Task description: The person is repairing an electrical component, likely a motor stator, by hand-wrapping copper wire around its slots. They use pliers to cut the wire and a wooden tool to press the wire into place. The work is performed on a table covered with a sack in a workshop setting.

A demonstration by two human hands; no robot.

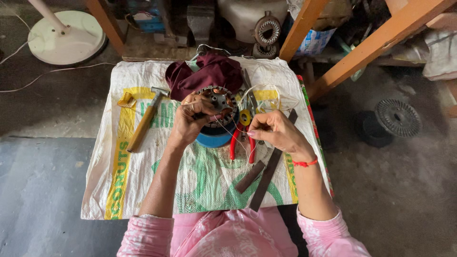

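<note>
My left hand (191, 120) grips the near side of a round motor stator (220, 102) with copper windings, which rests on a blue ring-shaped base (215, 138). My right hand (272, 129) pinches a thin pale thread (227, 132) that runs tight from the stator toward my fingers. Red-handled pliers (242, 142) lie between my hands, just under a small yellow tape roll (245, 117).
All lies on a white printed woven sack (143, 181) over a low table. A wooden-handled hammer (144, 123) lies at left, a maroon cloth (204, 71) behind the stator, two dark flat strips (267, 175) at right. Orange wooden beams (376, 43), a white fan base (66, 37) and motor parts stand around.
</note>
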